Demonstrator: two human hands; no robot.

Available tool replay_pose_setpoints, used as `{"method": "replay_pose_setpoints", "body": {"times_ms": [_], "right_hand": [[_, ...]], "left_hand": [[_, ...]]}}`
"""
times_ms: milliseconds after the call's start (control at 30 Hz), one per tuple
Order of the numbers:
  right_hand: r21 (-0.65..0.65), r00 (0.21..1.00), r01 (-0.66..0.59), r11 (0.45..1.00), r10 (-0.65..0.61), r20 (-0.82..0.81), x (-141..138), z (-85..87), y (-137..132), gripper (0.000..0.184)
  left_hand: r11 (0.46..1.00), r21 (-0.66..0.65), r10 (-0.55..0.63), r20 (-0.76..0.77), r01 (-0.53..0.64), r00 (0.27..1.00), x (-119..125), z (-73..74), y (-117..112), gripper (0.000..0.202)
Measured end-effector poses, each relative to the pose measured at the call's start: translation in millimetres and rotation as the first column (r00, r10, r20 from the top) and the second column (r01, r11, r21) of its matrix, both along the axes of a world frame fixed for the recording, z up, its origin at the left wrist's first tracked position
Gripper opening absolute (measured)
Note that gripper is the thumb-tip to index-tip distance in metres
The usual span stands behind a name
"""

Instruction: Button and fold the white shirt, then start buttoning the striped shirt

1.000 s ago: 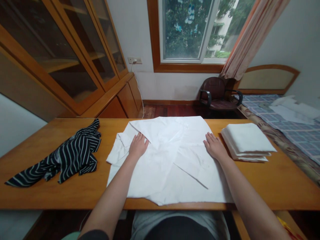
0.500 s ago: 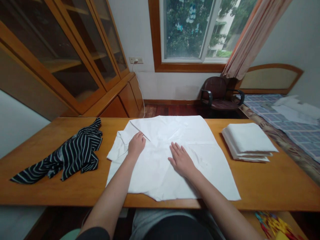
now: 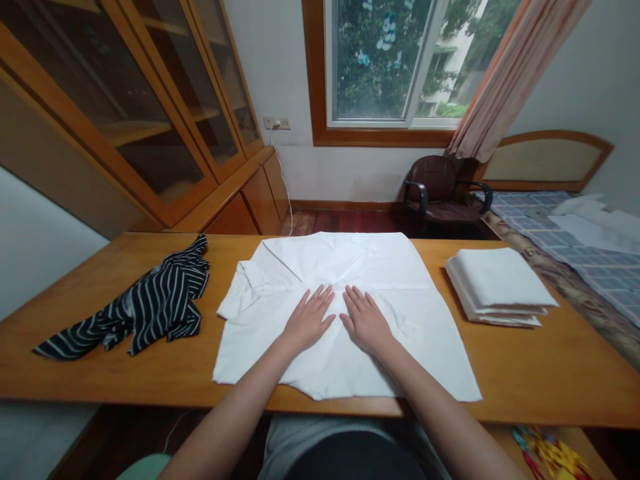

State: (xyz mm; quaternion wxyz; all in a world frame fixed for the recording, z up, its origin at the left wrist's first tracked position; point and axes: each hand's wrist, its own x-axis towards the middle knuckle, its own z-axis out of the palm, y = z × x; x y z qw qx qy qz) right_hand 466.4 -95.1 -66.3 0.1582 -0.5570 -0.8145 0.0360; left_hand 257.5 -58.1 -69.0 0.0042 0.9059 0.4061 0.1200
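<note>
A white shirt [image 3: 410, 300] lies spread flat on the wooden table [image 3: 550, 373] in front of me, its collar end toward the window and a sleeve folded at its left edge. My left hand [image 3: 309, 319] rests flat on the middle of the shirt, fingers stretched out. My right hand [image 3: 365, 319] lies flat beside it, fingers also spread, nearly touching the left. Neither hand holds anything.
A crumpled black garment with white stripes [image 3: 145, 305] lies at the table's left. A stack of folded white cloths [image 3: 497, 285] sits at the right. Behind the table are a wooden glass-door cabinet [image 3: 150, 113], a dark armchair [image 3: 440, 193] under the window, and a bed [image 3: 590, 247] at right.
Both hands slid inward over the shirt from its sides to its middle, right hand first, then the left. The folded-over flaps at right now lie flat.
</note>
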Motion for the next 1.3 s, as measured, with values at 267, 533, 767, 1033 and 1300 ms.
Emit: {"method": "replay_pose_setpoints", "body": {"times_ms": [267, 533, 767, 1033, 1300], "right_hand": [[-0.009, 0.998, 0.055, 0.998, -0.056, -0.003, 6, 1.5, -2, 0.053], [0.08, 0.987, -0.155, 0.985, 0.157, -0.024, -32, 10.5, 35, 0.051], [-0.007, 0.992, -0.111, 0.994, 0.111, 0.066, -21, -0.6, 78, 0.059], [-0.146, 0.974, 0.18, 0.973, -0.156, 0.163, 47, -0.9, 133, 0.06], [-0.056, 0.968, 0.224, 0.973, -0.215, 0.132, 41, 6.6, 128, 0.054]], "left_hand": [[0.997, 0.008, 0.073, 0.009, -0.073, 0.997, -17, -0.2, 21, 0.053], [0.99, 0.007, 0.134, 0.28, -0.142, 0.951, -28, -1.5, 1, 0.039], [0.993, 0.03, 0.11, 0.197, -0.118, 0.974, -30, -4.7, 6, 0.042], [0.997, -0.004, 0.079, 0.078, -0.079, 0.994, -29, -4.8, 6, 0.047], [0.996, -0.013, 0.094, 0.05, -0.094, 0.994, -27, -2.5, 7, 0.048]]}}
